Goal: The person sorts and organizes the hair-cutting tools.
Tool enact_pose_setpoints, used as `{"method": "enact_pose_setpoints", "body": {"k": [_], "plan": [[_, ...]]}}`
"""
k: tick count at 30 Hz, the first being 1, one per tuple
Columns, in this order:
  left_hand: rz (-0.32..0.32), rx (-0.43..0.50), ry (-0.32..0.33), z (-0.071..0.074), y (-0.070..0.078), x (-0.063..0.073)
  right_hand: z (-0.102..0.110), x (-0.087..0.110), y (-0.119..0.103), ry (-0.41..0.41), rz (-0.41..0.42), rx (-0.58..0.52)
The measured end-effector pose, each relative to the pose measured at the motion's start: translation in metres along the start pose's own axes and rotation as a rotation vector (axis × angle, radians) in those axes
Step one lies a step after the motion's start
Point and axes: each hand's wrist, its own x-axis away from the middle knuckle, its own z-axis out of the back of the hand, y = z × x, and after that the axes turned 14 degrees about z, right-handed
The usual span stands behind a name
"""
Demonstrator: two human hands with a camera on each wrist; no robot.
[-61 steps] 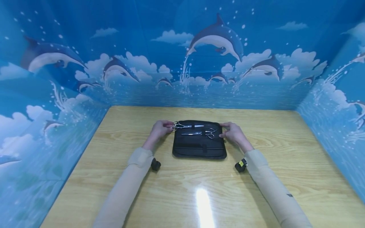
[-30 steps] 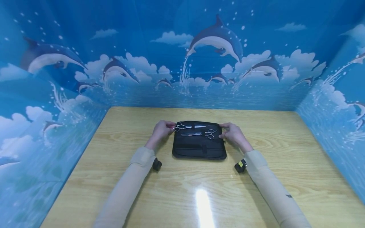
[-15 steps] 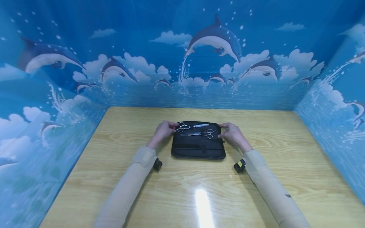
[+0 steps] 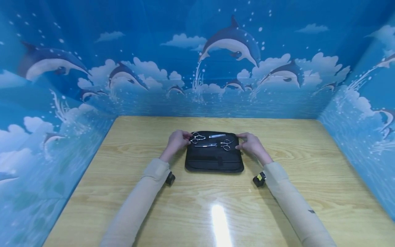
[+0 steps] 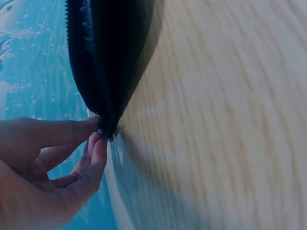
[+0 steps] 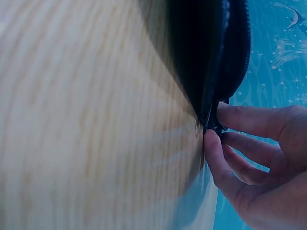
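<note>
A black zip-up scissors case lies flat with its inner side up. Two silver hair scissors are strapped in it, pointing opposite ways. The upper scissors have their finger rings by the case's left edge; the lower scissors have theirs towards the right. My left hand is at the case's upper left edge, beside the upper rings. In the left wrist view its thumb and fingers pinch the dark edge. My right hand pinches the upper right edge near the zipper, shown close in the right wrist view.
The case lies on a wood-grain table, towards its far side. A blue dolphin-print backdrop encloses the back and both sides. Dark wrist cameras hang under the sleeves.
My left hand has moved slightly right, and the upper scissors have slid right, deeper under their strap, their rings now over the case. My right hand has stayed on the edge.
</note>
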Motion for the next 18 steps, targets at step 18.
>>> {"method": "enact_pose_setpoints", "body": {"k": [18], "plan": [[0.018, -0.062, 0.091, -0.0048, 0.0060, -0.0006, 0.0006, 0.0003, 0.0000, 0.004, -0.006, -0.018]]}}
